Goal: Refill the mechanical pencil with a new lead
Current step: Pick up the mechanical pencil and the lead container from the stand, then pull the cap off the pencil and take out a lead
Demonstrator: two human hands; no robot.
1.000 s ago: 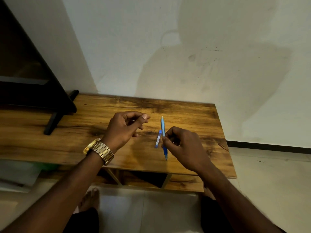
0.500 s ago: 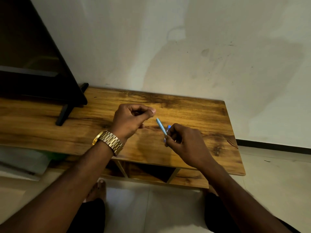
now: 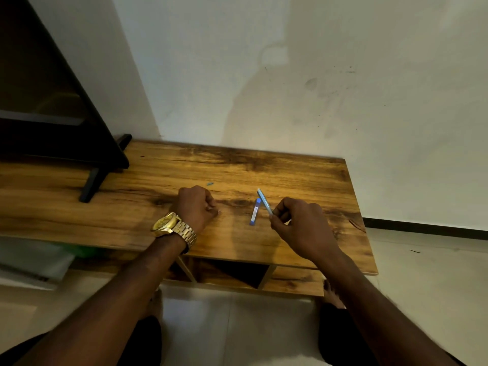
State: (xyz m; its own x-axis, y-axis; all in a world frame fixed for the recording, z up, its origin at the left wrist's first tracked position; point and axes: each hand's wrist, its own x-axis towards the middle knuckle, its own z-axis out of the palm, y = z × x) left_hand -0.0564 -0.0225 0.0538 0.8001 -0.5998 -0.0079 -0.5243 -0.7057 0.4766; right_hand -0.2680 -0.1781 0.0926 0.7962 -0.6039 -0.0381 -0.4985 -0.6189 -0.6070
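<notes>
Change: left hand (image 3: 196, 207) lowered to the counter (image 3: 158, 228) since a second ago; small blue cap (image 3: 210, 183) now lying beyond it.
Meaning: pencil probably opened, ready for lead.
Right hand (image 3: 298, 228): pinching mechanical pencil (image 3: 264, 202), raised, tilted.
Lead tube (image 3: 255, 212): on counter, beside pencil.
Left hand: curled; contents hidden.

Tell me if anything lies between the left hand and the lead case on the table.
Nothing visible does. The left hand rests fisted on the wooden table, and only bare wood separates it from the blue lead case. The right hand holds the mechanical pencil beyond the case.
</notes>
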